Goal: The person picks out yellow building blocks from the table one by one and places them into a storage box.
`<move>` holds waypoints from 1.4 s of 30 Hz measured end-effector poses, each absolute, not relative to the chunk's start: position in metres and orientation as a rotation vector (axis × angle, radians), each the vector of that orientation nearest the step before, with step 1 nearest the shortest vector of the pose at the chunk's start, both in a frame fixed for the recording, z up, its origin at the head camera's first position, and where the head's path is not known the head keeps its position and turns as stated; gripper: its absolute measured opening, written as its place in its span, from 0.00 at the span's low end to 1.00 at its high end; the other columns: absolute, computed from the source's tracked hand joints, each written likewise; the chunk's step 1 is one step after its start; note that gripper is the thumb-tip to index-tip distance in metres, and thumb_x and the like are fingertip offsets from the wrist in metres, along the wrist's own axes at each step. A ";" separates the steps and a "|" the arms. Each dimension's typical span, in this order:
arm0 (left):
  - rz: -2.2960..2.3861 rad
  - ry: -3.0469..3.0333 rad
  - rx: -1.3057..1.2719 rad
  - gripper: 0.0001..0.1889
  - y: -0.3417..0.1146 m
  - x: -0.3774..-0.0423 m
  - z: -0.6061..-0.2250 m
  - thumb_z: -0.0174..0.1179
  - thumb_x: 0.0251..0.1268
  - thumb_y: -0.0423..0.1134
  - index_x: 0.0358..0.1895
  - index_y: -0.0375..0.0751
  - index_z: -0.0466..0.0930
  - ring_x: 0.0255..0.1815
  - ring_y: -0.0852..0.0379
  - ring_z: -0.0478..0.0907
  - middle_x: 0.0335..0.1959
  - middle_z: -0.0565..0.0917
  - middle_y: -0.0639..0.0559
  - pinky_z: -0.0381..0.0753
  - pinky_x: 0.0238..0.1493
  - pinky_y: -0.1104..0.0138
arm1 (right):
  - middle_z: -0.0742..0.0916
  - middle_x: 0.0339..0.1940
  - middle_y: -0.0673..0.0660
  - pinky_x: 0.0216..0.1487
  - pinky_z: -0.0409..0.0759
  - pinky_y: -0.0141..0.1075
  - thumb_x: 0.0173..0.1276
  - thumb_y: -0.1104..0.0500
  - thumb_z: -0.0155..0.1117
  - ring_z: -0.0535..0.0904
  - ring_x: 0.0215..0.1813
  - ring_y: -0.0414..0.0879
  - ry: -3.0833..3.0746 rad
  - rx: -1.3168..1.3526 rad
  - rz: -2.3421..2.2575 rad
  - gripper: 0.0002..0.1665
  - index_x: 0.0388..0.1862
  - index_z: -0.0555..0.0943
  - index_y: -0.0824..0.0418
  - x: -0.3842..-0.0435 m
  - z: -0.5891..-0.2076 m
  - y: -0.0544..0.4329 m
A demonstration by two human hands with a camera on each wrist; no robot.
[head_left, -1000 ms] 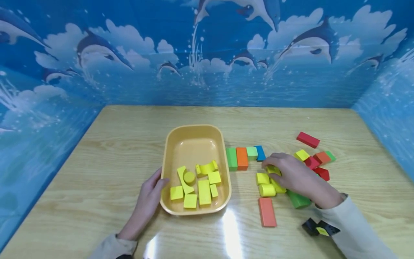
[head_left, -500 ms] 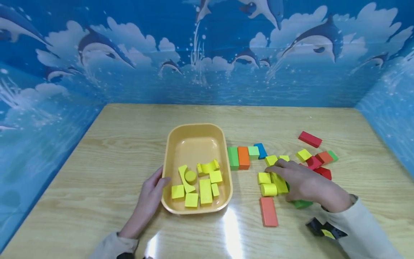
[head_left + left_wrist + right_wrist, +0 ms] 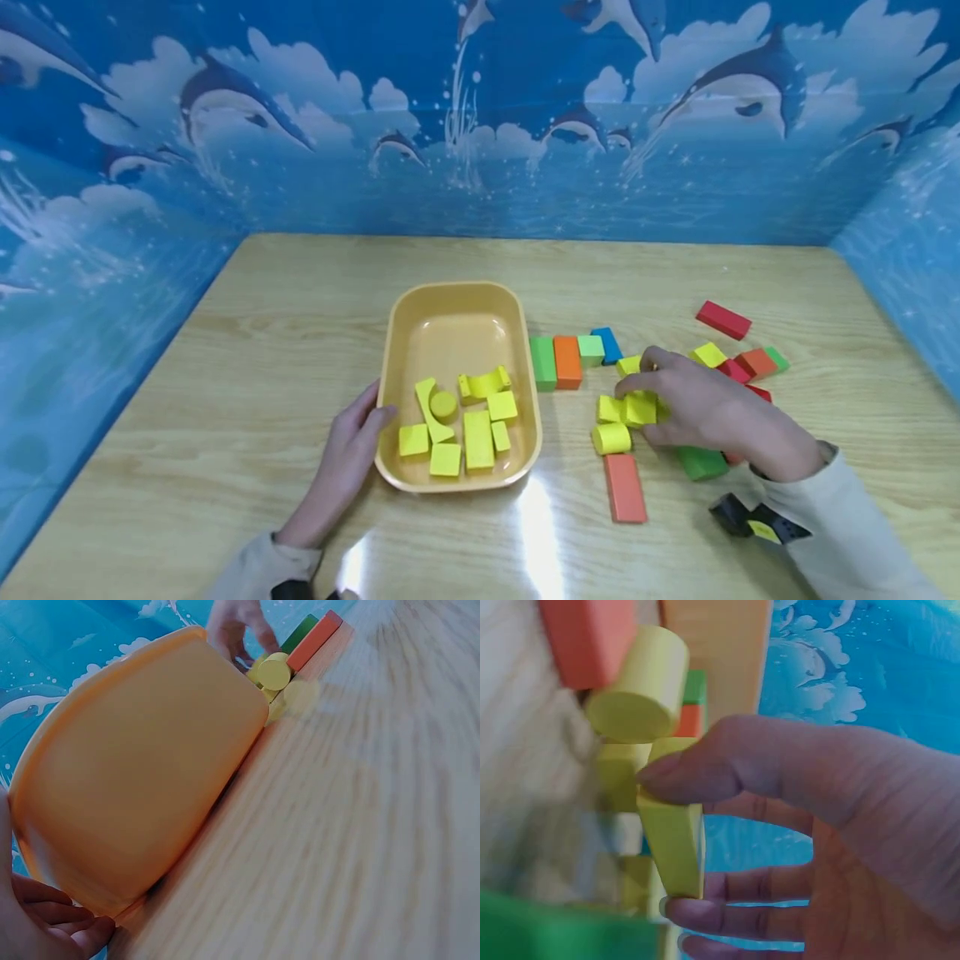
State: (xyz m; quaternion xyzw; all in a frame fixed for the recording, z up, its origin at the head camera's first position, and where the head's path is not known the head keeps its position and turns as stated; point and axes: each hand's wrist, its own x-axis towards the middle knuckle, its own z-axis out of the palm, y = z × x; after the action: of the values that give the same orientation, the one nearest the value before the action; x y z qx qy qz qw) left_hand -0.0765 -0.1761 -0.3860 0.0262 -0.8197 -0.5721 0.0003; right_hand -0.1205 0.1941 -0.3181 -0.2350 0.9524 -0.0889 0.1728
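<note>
The left hand [image 3: 345, 467] holds the near left side of an orange-tan plastic tray [image 3: 457, 333], thumb on its rim. Several yellow blocks [image 3: 478, 440] of different shapes lie in the tray. In the left wrist view, fingers curl at the tray's outer wall [image 3: 150, 765]. To the right, the right hand [image 3: 708, 412] pinches a yellow block [image 3: 673, 844] between thumb and fingers, among other yellow blocks. A yellow cylinder [image 3: 611, 438] lies on its side just in front of that hand. Part of the pinched block is hidden by the thumb.
A light red block [image 3: 626, 488] lies nearest the person. Green, orange [image 3: 567, 362], light green and blue blocks line up right of the tray. A green block [image 3: 702, 462] sits beneath the right wrist. Red blocks [image 3: 723, 320] lie farther back. A dolphin-print backdrop [image 3: 480, 167] encloses the wooden table.
The right hand has reached down among the yellow blocks and now pinches one, lifting or tilting it. The yellow cylinder has shifted slightly left. The left hand stays on the tray.
</note>
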 end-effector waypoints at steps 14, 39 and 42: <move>-1.785 -2.568 0.075 0.26 -0.176 -0.075 -0.383 0.48 0.68 0.33 0.68 0.28 0.65 0.68 0.42 0.66 0.66 0.69 0.33 0.66 0.68 0.55 | 0.76 0.52 0.56 0.38 0.78 0.35 0.57 0.53 0.71 0.73 0.42 0.46 2.716 -1.168 -0.576 0.23 0.53 0.83 0.49 -0.130 -0.303 0.118; -1.788 -2.557 0.071 0.26 -0.176 -0.076 -0.385 0.48 0.67 0.33 0.68 0.28 0.65 0.67 0.41 0.68 0.65 0.70 0.33 0.67 0.67 0.55 | 0.80 0.60 0.58 0.61 0.77 0.41 0.56 0.58 0.75 0.78 0.57 0.49 2.648 -1.400 -0.858 0.21 0.49 0.81 0.58 -0.147 -0.344 0.051; -1.778 -2.573 0.068 0.26 -0.176 -0.077 -0.384 0.48 0.67 0.34 0.68 0.29 0.64 0.66 0.40 0.68 0.66 0.69 0.33 0.67 0.67 0.55 | 0.79 0.61 0.61 0.57 0.79 0.41 0.57 0.57 0.74 0.79 0.55 0.50 2.669 -1.393 -0.800 0.19 0.48 0.83 0.57 -0.147 -0.344 0.051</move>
State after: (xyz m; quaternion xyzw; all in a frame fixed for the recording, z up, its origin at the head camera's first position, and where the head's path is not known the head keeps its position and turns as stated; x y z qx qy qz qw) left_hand -0.0769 -0.1761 -0.3843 0.0217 -0.8225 -0.5683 0.0068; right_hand -0.1468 0.0514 -0.3442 -0.4471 0.8567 -0.2569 0.0130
